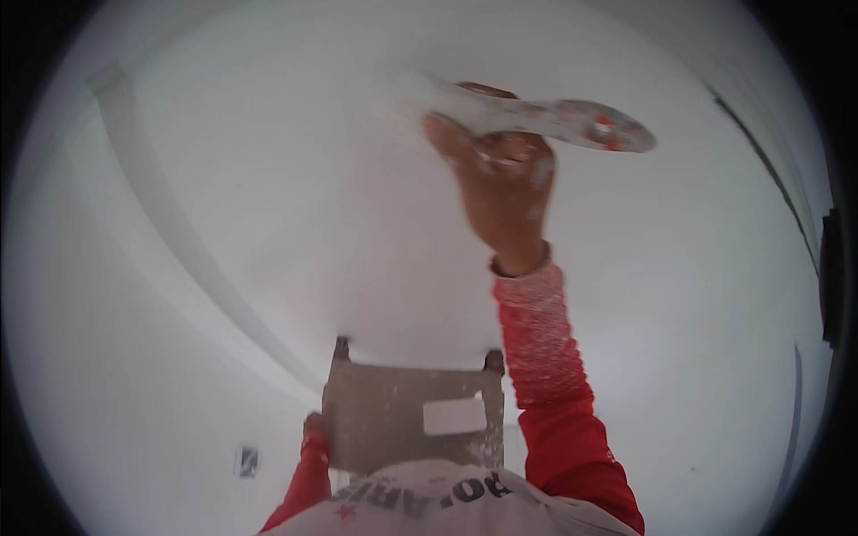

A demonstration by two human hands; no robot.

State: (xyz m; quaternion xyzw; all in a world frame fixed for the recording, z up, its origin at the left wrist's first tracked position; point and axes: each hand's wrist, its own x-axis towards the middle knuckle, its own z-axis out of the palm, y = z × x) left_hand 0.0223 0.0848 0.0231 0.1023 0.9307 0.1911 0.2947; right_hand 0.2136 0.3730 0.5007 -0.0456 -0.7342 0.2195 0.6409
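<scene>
My right hand [509, 183] is raised in front of a white wall surface [295, 179], closed around a putty knife [581, 123]. The knife's pale handle carries red marks and points to the right. Its left end is blurred and blends into the white surface, so I cannot tell whether it touches. White dust covers the hand and the red sleeve. Lower down, my left hand [315, 424] grips the left edge of a brown panel [375, 406] in front of my body; its fingers are mostly hidden.
Two dark knobs top the panel's far corners, and a white label [454, 416] is on its face. A grey band [170, 223] curves down the left side. A small wall plate [248, 461] is at lower left. A dark object [832, 277] stands at the right edge.
</scene>
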